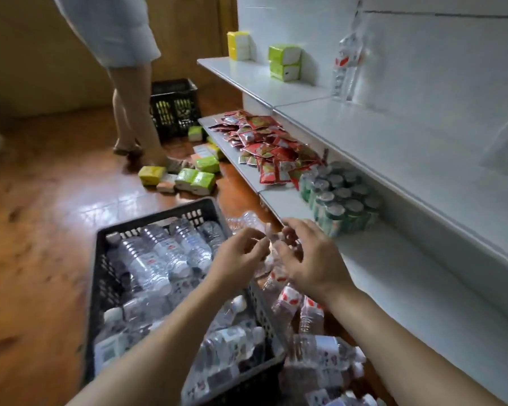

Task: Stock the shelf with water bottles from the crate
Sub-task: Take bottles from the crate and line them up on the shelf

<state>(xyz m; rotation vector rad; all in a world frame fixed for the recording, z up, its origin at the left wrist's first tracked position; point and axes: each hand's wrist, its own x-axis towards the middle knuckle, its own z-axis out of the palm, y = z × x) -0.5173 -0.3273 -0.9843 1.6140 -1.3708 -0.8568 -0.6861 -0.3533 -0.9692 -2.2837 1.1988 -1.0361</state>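
Your left hand (241, 256) and right hand (308, 259) meet at the centre of the view, just past the 2 o'clock corner of the crate (106, 288), with something clear and crinkled between them (269, 254). It looks like a bottle or its plastic wrap, but the blur keeps you from telling which. The left fingers curl inward with thumb and forefinger closing on that clear material; the right fingers are bent and fanned over it from the other side. Whether either hand has a firm grip cannot be told.

The black crate sits on the floor at 8 o'clock from your hands, packed with water bottles (159, 259) lying on their sides, probably so they fit in layers. More bottles (320, 356) lie loose on the floor at 5 o'clock, between the crate and the shelf unit, within reach.

The lower shelf (408, 282) is bare at 3 o'clock from your hands, the likely landing spot. At 1 o'clock on it stands a wrapped pack of green-capped cans (340, 200), and beyond it a heap of red sachets (264, 142). The upper shelf (393, 136) carries one bottle pack (346, 68) upright against the back wall at 1 o'clock. At 11 o'clock another person (129, 83) stands by a second crate (175, 108) among scattered tissue packs (194, 180).
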